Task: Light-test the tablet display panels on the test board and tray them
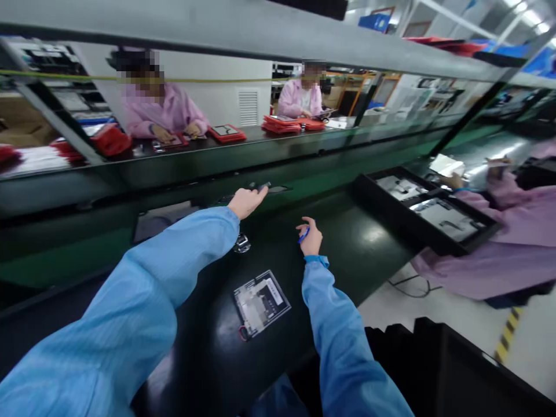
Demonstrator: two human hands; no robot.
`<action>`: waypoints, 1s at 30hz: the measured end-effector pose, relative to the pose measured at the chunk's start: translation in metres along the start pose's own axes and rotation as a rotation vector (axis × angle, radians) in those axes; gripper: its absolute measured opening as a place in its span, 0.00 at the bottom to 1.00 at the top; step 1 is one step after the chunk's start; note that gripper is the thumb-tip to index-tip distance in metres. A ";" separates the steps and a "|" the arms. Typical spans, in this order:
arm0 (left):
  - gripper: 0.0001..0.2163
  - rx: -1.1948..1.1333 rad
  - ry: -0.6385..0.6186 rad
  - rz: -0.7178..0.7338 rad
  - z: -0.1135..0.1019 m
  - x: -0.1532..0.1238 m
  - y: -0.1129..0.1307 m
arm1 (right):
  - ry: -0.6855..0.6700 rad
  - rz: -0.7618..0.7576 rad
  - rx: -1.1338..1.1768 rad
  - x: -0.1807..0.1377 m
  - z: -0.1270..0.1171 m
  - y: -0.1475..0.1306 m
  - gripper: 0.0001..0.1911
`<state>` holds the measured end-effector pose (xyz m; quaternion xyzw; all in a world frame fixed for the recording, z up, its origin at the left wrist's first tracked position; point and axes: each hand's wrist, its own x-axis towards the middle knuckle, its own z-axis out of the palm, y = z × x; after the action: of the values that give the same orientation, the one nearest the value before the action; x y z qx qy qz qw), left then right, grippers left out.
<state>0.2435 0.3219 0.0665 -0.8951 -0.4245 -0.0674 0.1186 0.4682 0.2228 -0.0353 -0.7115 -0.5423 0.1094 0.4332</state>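
Observation:
My left hand [247,202] reaches out over the green conveyor belt at the back of the bench. Its fingers are closed at a small dark item beside a dark flat panel [278,189]; what they grip is blurred. My right hand [311,237] hovers over the dark bench, its fingers curled round a slim blue pen-like tool [304,235]. Between my forearms, a flat electronic panel [263,304] lies on the bench, with a silvery sheet, a white label and a red wire at one corner. Near my left cuff sits a small shiny metal object [242,243].
Black trays [434,205] holding panels stand at the right, beside a co-worker's pink sleeve [521,208]. Another flat panel [163,221] lies left on the belt. Across the line, two people work beside red pouches [284,124]. A grey beam [217,35] crosses overhead.

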 end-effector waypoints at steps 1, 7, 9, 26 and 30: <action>0.25 0.007 -0.006 -0.009 0.005 0.013 0.006 | 0.007 0.016 -0.017 0.007 -0.002 0.008 0.22; 0.21 0.038 -0.002 -0.027 0.039 0.092 0.037 | 0.039 0.095 -0.092 0.038 -0.008 0.034 0.16; 0.21 0.048 0.020 -0.020 0.052 0.119 0.050 | 0.028 0.102 -0.103 0.040 -0.008 0.035 0.15; 0.19 -0.096 0.071 -0.069 0.145 0.285 0.134 | -0.120 0.139 -0.234 0.034 -0.008 0.026 0.11; 0.21 -0.138 0.103 -0.023 0.148 0.299 0.145 | -0.138 0.142 -0.260 0.033 -0.007 0.027 0.11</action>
<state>0.5478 0.4958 -0.0322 -0.8916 -0.4224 -0.1438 0.0778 0.5039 0.2471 -0.0405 -0.7888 -0.5288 0.1174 0.2905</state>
